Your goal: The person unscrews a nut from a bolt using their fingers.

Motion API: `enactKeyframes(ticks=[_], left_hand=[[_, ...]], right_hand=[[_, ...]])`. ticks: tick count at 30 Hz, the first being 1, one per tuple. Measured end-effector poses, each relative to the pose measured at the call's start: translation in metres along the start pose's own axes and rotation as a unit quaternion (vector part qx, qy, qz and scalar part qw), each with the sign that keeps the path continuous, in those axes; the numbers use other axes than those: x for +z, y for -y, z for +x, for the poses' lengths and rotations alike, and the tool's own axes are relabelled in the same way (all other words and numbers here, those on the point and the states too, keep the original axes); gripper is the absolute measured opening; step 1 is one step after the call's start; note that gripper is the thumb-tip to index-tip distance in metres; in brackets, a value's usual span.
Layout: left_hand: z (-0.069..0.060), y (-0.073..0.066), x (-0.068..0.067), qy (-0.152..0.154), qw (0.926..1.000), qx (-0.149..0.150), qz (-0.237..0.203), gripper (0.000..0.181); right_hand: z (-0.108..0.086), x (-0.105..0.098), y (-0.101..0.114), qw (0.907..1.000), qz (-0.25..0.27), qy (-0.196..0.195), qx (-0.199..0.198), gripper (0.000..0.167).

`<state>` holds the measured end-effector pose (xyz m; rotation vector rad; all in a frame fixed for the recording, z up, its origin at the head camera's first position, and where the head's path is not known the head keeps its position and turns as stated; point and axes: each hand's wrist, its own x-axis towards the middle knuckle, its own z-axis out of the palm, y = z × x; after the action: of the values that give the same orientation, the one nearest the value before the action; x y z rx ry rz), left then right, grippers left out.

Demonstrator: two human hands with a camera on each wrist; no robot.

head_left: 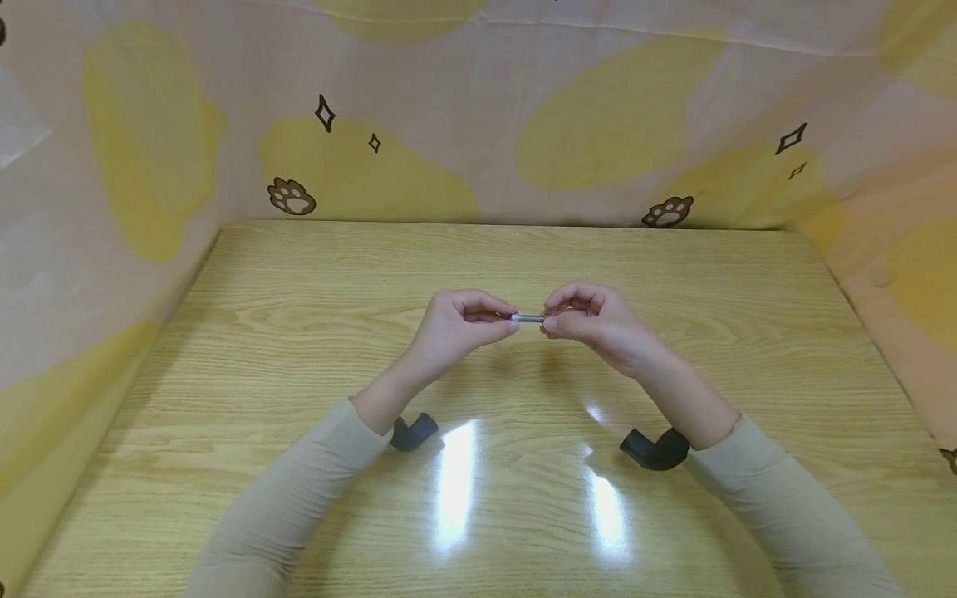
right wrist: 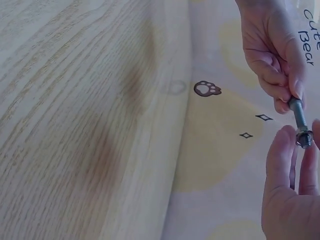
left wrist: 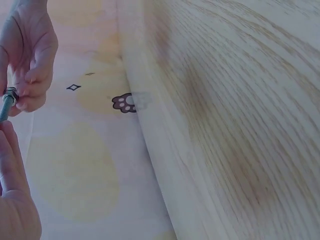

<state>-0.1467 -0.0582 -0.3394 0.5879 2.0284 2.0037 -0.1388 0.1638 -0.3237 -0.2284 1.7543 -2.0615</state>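
A grey metal bolt (head_left: 529, 318) is held level above the table between both hands. Its head end is pinched by the thumb and fingers of my left hand (head_left: 465, 325). A nut (right wrist: 303, 137) sits on the threaded end, and the bolt's tip pokes out past it in the right wrist view. Thumb and fingertips of my right hand (head_left: 598, 325) close around the nut from the other side. In the left wrist view the threaded shank (left wrist: 6, 108) shows only at the left edge, partly cut off.
Below the hands lies a wood-grain table (head_left: 299, 332) with bright light reflections near its front. A patterned cloth (head_left: 478, 116) with yellow patches and paw prints hangs at the back and sides. Black pieces (head_left: 655, 449) show beside both wrists.
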Motion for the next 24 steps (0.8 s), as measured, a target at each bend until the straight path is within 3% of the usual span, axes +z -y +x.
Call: enactKeyframes(ticks=[3, 7, 12, 17, 22, 24], left_hand=[[-0.0012, 0.0001, -0.0010, -0.003, 1.0000, -0.002, 0.004, 0.017], [-0.0015, 0.0003, -0.0015, -0.006, 0.9999, -0.006, 0.008, 0.017], [0.0007, 0.0014, -0.0017, -0.003, 0.9999, -0.007, 0.009, 0.017], [0.0015, 0.0035, -0.0022, -0.001, 1.0000, -0.007, 0.003, 0.017], [0.0013, 0.0041, -0.0014, -0.002, 1.0000, -0.003, 0.006, 0.018], [0.0016, 0.0037, -0.0006, -0.002, 1.0000, -0.001, 0.006, 0.018]], right_hand=[[-0.0003, 0.0002, 0.0004, 1.0000, -0.009, 0.001, 0.002, 0.021], [0.0007, 0.0015, 0.0004, 0.9996, -0.004, 0.003, 0.026, 0.007], [0.0025, 0.0005, -0.0006, 0.9997, 0.014, 0.008, 0.017, 0.013], [0.0028, -0.0028, -0.0003, 1.0000, -0.005, 0.005, -0.003, 0.023], [0.0031, -0.0019, 0.0003, 0.9996, -0.006, 0.003, 0.028, 0.007], [0.0031, -0.0016, 0.0000, 0.9994, -0.003, 0.003, 0.035, 0.010]])
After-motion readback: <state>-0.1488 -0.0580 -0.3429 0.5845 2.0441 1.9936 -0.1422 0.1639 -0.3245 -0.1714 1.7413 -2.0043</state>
